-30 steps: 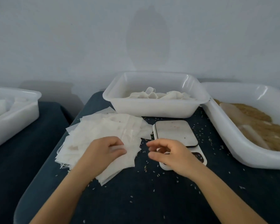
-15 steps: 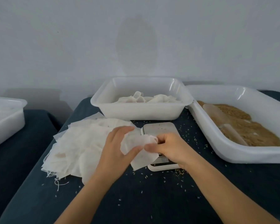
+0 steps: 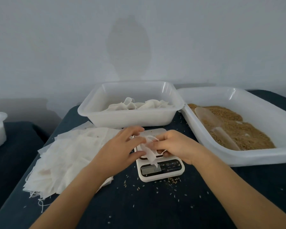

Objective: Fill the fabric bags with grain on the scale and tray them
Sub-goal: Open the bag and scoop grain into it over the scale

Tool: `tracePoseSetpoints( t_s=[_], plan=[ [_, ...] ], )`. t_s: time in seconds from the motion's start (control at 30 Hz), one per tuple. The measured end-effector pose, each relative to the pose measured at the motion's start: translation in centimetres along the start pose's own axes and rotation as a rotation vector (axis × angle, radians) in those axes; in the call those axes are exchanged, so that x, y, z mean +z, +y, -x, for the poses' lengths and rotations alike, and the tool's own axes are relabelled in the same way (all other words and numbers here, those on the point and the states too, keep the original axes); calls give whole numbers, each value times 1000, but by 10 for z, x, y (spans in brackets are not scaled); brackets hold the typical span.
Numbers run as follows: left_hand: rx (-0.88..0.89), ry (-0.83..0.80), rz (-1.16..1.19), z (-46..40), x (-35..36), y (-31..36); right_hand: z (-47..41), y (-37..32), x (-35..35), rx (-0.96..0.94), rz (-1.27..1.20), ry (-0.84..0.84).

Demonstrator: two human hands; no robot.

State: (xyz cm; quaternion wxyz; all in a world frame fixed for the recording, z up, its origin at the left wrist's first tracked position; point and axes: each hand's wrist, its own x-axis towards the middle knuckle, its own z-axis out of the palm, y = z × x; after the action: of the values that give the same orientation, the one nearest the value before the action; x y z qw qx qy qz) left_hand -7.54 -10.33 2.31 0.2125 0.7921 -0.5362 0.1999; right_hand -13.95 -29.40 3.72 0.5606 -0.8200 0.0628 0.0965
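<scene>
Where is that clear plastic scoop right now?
In the head view the scoop lies on the right, on the brown grain inside the big white tray, right of the scale; neither hand touches it.

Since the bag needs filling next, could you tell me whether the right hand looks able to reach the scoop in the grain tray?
Probably yes. The scoop lies uncovered on the grain, just right of the right hand, with only the low tray wall between. That hand now pinches the bag, so it must let go first.
</scene>
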Motion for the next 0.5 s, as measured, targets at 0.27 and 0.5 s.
tracePoseSetpoints(
  t_s=[0.27,0.5],
  plan=[
    [76,-8,-18,-15,-6,0,-6,-9,-5,-4,-74,76],
    [-265,61,284,-14,8,-4,-16,-14,3,13,-233,171]
  ],
)
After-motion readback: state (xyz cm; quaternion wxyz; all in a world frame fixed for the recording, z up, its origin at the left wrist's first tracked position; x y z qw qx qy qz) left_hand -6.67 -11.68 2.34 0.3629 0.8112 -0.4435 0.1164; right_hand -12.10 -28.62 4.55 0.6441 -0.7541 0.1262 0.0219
